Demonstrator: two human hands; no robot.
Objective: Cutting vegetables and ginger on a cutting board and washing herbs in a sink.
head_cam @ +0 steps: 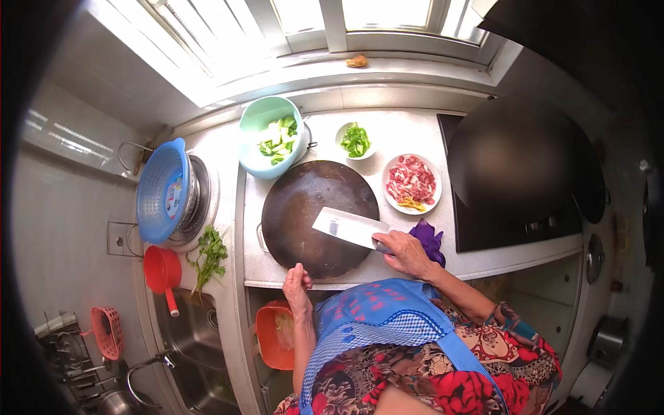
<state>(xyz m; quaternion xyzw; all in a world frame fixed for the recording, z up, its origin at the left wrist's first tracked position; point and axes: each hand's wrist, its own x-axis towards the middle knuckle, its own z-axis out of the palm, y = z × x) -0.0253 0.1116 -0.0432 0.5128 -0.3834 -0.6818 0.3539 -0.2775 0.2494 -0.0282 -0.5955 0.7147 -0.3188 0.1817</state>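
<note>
My right hand (404, 253) grips the handle of a cleaver (350, 227). Its broad, shiny blade lies over the right half of a round, dark cutting board (295, 207), pointing left. Whether the blade touches the board I cannot tell. By the board's front edge is my left hand (296, 288), fingers curled in and nothing seen in them. No food lies on the board. Close behind my right hand is a crumpled purple cloth or bag (429, 241). A white plate (439, 194) beyond it holds chopped raw meat (411, 179) and thin yellow strips (411, 203).
Beyond the board stand a pale green basin (249, 150) of cut greens and a small bowl (340, 136) of sliced green vegetable. Leafy herbs (210, 257), a red ladle (162, 270) and a blue colander (158, 202) are left, near the sink (189, 332). A black cooktop (487, 233) is right.
</note>
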